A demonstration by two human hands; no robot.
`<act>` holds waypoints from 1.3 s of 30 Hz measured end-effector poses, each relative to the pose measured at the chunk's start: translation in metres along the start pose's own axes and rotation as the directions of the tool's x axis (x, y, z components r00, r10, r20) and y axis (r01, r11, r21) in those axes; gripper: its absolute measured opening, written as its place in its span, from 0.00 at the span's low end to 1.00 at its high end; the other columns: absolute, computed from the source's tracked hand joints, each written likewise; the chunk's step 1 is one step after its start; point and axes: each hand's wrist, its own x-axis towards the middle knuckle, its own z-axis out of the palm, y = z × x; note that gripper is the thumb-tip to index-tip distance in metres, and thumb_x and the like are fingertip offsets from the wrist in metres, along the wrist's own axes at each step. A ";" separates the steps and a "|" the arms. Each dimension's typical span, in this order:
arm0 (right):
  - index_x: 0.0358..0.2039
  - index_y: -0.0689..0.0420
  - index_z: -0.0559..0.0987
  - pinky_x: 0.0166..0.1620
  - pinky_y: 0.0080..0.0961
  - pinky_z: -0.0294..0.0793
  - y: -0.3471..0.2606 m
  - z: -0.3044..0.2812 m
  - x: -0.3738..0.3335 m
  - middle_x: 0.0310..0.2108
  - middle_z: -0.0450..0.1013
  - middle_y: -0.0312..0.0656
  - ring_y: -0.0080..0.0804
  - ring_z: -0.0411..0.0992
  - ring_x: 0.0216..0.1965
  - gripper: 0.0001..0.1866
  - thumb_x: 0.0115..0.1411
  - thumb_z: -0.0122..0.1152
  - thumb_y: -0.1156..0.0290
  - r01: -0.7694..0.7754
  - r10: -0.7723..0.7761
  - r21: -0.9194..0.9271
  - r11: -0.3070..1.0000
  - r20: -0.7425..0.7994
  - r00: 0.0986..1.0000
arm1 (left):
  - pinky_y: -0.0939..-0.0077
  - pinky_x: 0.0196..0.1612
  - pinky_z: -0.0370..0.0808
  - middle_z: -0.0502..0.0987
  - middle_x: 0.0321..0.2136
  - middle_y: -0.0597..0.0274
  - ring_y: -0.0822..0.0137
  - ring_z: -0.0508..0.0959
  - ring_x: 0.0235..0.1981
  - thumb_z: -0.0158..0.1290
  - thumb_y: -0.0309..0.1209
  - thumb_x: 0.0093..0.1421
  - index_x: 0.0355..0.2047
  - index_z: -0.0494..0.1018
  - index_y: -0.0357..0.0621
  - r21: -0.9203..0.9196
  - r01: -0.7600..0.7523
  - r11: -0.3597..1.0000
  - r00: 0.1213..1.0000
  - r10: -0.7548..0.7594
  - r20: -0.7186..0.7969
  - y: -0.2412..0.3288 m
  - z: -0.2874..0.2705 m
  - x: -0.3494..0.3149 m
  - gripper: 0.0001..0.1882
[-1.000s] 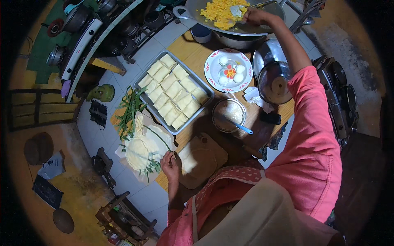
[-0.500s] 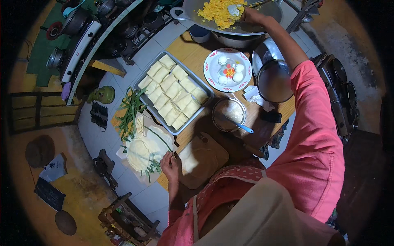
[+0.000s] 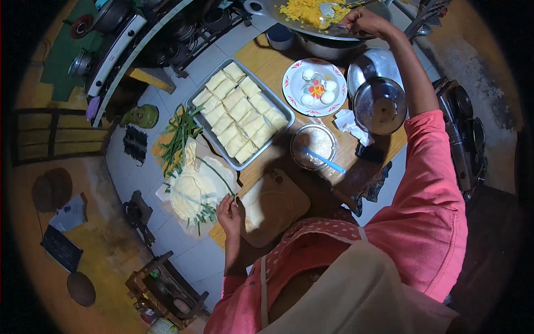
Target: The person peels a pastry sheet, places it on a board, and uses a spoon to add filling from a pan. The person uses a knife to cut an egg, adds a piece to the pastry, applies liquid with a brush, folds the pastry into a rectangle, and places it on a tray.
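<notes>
My right hand is over the rim of a large wok, its fingers closed together; what they hold is too small to make out. In the wok lies yellow diced filling with a metal spatula in it. My left hand lies loosely open at the left edge of a wooden board. Its fingertips are beside a long green strip. Next to it, pale thin wrappers are stacked on a sheet, with cut green pieces around them.
A metal tray holds rows of folded pale parcels. A floral plate bears several white egg pieces. A bowl of pale paste has a blue-handled utensil. Nearby are a dark round lid, crumpled paper and green leaves.
My right hand has shifted right and lower in the wok, away from the spatula's head. The whole view has shifted slightly. My left hand stays beside the green strip.
</notes>
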 end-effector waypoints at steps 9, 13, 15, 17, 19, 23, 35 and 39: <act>0.43 0.61 0.77 0.29 0.18 0.69 -0.104 0.041 -0.107 0.31 0.76 0.38 0.22 0.71 0.28 0.13 0.56 0.56 0.76 -0.029 0.106 0.294 0.955 -0.250 0.962 | 0.61 0.55 0.66 0.74 0.45 0.49 0.50 0.71 0.50 0.50 0.23 0.56 0.44 0.74 0.40 0.132 -0.011 0.991 0.992 0.028 -0.127 0.003 0.001 -0.070 0.14; 0.47 0.54 0.77 0.34 0.11 0.61 -0.050 0.063 -0.120 0.32 0.73 0.26 0.12 0.64 0.30 0.16 0.58 0.59 0.66 0.167 -0.160 0.106 0.980 -0.073 0.985 | 0.56 0.57 0.63 0.70 0.50 0.45 0.46 0.67 0.54 0.49 0.24 0.55 0.47 0.70 0.40 0.035 -0.112 0.993 0.990 0.115 -0.085 -0.003 0.015 -0.099 0.17; 0.47 0.54 0.77 0.37 0.12 0.62 -0.058 0.110 -0.138 0.34 0.73 0.27 0.13 0.64 0.32 0.16 0.59 0.58 0.65 0.168 -0.172 0.174 0.970 0.008 0.985 | 0.57 0.59 0.61 0.69 0.51 0.46 0.48 0.66 0.56 0.48 0.26 0.57 0.49 0.69 0.40 0.070 -0.095 0.993 0.992 0.100 -0.072 -0.002 0.022 -0.111 0.18; 0.46 0.56 0.77 0.36 0.14 0.64 -0.101 0.174 -0.189 0.33 0.73 0.28 0.15 0.66 0.32 0.14 0.60 0.57 0.67 0.134 -0.151 0.321 0.937 0.029 0.988 | 0.55 0.62 0.56 0.66 0.54 0.47 0.46 0.64 0.57 0.44 0.31 0.61 0.54 0.64 0.39 0.205 -0.153 0.967 0.988 0.148 0.043 -0.024 0.027 -0.132 0.21; 0.44 0.56 0.78 0.34 0.16 0.67 -0.103 0.224 -0.227 0.31 0.74 0.31 0.16 0.67 0.31 0.14 0.59 0.59 0.67 0.099 -0.157 0.452 0.886 0.093 0.983 | 0.55 0.63 0.55 0.64 0.56 0.47 0.46 0.62 0.58 0.44 0.32 0.61 0.55 0.63 0.39 0.238 -0.153 0.959 0.986 0.132 0.099 -0.010 0.022 -0.142 0.22; 0.40 0.56 0.78 0.29 0.14 0.67 -0.120 0.318 -0.283 0.27 0.72 0.28 0.14 0.67 0.27 0.09 0.58 0.59 0.71 -0.049 -0.092 0.476 0.878 0.270 0.958 | 0.48 0.60 0.57 0.64 0.56 0.45 0.45 0.63 0.58 0.48 0.33 0.58 0.51 0.69 0.43 0.261 -0.217 0.941 0.976 0.210 0.052 -0.031 0.034 -0.164 0.20; 0.33 0.57 0.78 0.37 0.39 0.71 -0.116 0.436 -0.354 0.28 0.70 0.48 0.47 0.71 0.35 0.13 0.44 0.55 0.80 0.472 -0.495 -0.219 0.854 -0.064 0.866 | 0.58 0.53 0.64 0.72 0.47 0.54 0.53 0.71 0.47 0.51 0.25 0.51 0.46 0.72 0.47 -0.016 -0.258 0.966 0.943 0.248 -0.220 -0.001 0.052 -0.146 0.19; 0.33 0.57 0.78 0.37 0.38 0.72 -0.116 0.434 -0.358 0.29 0.70 0.48 0.47 0.71 0.35 0.13 0.44 0.55 0.80 0.468 -0.494 -0.221 0.856 -0.079 0.866 | 0.61 0.50 0.66 0.76 0.41 0.58 0.56 0.72 0.45 0.51 0.25 0.50 0.41 0.75 0.45 -0.002 -0.246 0.969 0.954 0.242 -0.180 0.005 0.058 -0.142 0.16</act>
